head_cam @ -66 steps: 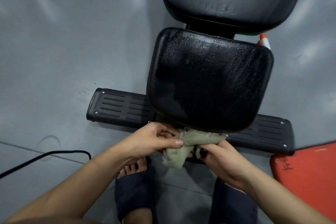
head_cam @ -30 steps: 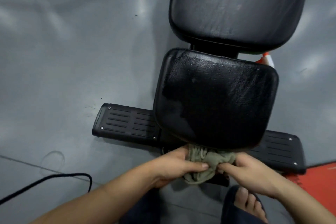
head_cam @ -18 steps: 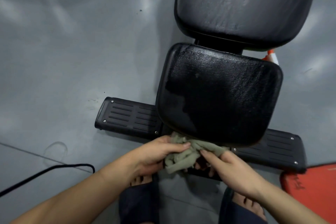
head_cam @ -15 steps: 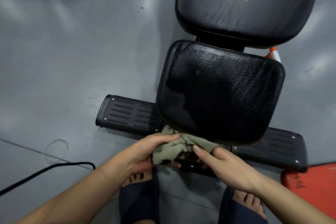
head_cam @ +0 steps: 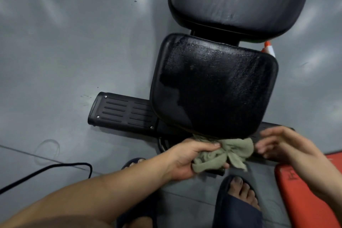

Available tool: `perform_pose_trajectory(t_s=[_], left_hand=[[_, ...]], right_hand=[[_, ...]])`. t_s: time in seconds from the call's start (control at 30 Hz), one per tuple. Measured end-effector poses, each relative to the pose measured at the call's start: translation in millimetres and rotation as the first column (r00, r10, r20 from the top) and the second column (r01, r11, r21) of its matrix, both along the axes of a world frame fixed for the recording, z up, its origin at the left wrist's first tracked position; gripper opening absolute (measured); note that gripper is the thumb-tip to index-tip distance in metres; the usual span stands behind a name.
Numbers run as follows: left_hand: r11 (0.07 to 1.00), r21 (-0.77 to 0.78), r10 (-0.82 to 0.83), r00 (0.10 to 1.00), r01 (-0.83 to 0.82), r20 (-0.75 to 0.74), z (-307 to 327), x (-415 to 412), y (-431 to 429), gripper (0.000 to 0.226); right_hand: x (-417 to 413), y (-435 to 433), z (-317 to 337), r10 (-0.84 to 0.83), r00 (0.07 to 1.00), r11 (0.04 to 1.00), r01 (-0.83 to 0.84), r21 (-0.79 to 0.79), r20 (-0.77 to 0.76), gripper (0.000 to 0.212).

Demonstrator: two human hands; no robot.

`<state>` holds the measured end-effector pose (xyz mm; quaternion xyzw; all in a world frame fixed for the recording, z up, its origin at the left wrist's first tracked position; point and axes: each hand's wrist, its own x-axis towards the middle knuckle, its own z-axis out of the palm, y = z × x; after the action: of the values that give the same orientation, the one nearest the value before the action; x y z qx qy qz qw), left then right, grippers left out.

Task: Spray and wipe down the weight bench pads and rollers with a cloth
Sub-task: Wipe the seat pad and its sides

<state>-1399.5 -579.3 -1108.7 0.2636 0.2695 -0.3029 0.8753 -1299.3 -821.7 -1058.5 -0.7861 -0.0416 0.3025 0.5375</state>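
Two hands sit low in view. What has the left hand got?

The olive cloth. Fingers and thumb curl round its bunched end, just under the near edge of the black seat pad. The cloth's top touches that edge.

And the right hand?

Blurred, with fingers loosely spread. It is just beside the cloth and holds nothing.

The pad itself?

It glistens with fine droplets, with a smoother dark patch at its left. The back pad lies beyond it, a duller grey.

Any spray bottle?

Only its orange-and-white top shows, past the seat pad's far right corner.

And on the floor?

A ribbed black base bar runs under the seat pad. There's a black cable at left and a red mat at right. Dark slippers are on the feet.
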Motion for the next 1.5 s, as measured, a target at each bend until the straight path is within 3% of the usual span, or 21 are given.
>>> perform_pose_trajectory(t_s=[0.1, 0.2, 0.3, 0.33, 0.37, 0.43, 0.6, 0.7, 0.83, 0.93, 1.03, 1.1, 1.23, 1.37, 1.5], left_hand=[[0.981, 0.085, 0.184, 0.97, -0.173, -0.159, -4.4, -7.7, 19.2, 0.023], [0.889, 0.183, 0.449, 0.878, -0.42, -0.165, 7.7, -19.6, 59.9, 0.014], [0.817, 0.232, 0.553, 0.832, -0.528, -0.053, 29.1, -24.7, 92.4, 0.013], [0.791, 0.241, 0.586, 0.809, -0.563, -0.034, 24.8, -23.8, 97.8, 0.029], [0.786, 0.241, 0.596, 0.801, -0.569, -0.053, 25.3, -23.0, 98.5, 0.038], [0.795, 0.231, 0.592, 0.8, -0.561, -0.095, 27.4, -20.7, 87.7, 0.03], [0.913, 0.14, 0.405, 0.893, -0.383, -0.198, 22.8, -19.2, 39.1, 0.041], [0.872, 0.107, 0.489, 0.847, -0.477, -0.208, 23.2, -15.1, 37.5, 0.042], [0.714, 0.248, 0.682, 0.73, -0.655, -0.034, 24.9, -15.3, 64.5, 0.028], [0.603, 0.37, 0.725, 0.679, -0.706, 0.113, 31.1, -10.6, 86.7, 0.036], [0.477, 0.432, 0.735, 0.617, -0.765, 0.281, 41.2, 9.8, 113.2, 0.016], [0.437, 0.459, 0.69, 0.616, -0.774, 0.381, 55.6, 34.3, 122.6, 0.03], [0.431, 0.484, 0.562, 0.646, -0.762, 0.517, 87.5, 79.0, 122.0, 0.019], [0.562, 0.469, 0.451, 0.728, -0.681, 0.517, 96.1, 74.3, 119.2, 0.056], [0.511, 0.455, 0.432, 0.676, -0.729, 0.597, 83.4, 48.0, 113.8, 0.055]], right_hand=[[7.0, 22.1, -15.2, -0.294, 0.952, 0.941, 0.304, 0.146, -0.085, 0.022], [4.2, 54.0, -24.8, -0.303, 0.936, 0.903, 0.341, 0.262, -0.178, 0.048], [-1.8, 70.8, -30.2, -0.32, 0.937, 0.879, 0.349, 0.325, -0.143, 0.055], [-3.0, 73.5, -30.3, -0.33, 0.936, 0.874, 0.353, 0.335, -0.125, 0.058], [-3.7, 76.0, -29.2, -0.342, 0.933, 0.87, 0.36, 0.337, -0.115, 0.062], [-4.7, 82.3, -25.5, -0.378, 0.921, 0.863, 0.388, 0.324, -0.096, 0.073], [-5.9, 89.7, -24.3, -0.438, 0.899, 0.864, 0.428, 0.264, -0.022, 0.078], [-5.5, 86.8, -25.4, -0.452, 0.892, 0.865, 0.441, 0.24, -0.008, 0.082], [-2.4, 91.3, -23.5, -0.462, 0.887, 0.858, 0.442, 0.261, 0.018, 0.07], [5.4, 101.8, -20.7, -0.506, 0.862, 0.813, 0.475, 0.337, 0.007, 0.037], [9.0, 109.1, -16.3, -0.55, 0.833, 0.782, 0.488, 0.387, 0.062, 0.025], [7.6, 111.4, -14.4, -0.54, 0.84, 0.769, 0.469, 0.434, 0.05, 0.022], [6.3, 113.3, -13.7, -0.554, 0.833, 0.761, 0.496, 0.418, 0.02, 0.029], [5.0, 110.1, -16.2, -0.549, 0.834, 0.791, 0.498, 0.355, 0.053, 0.041], [5.4, 111.5, -18.6, -0.573, 0.817, 0.779, 0.518, 0.353, 0.064, 0.041]])
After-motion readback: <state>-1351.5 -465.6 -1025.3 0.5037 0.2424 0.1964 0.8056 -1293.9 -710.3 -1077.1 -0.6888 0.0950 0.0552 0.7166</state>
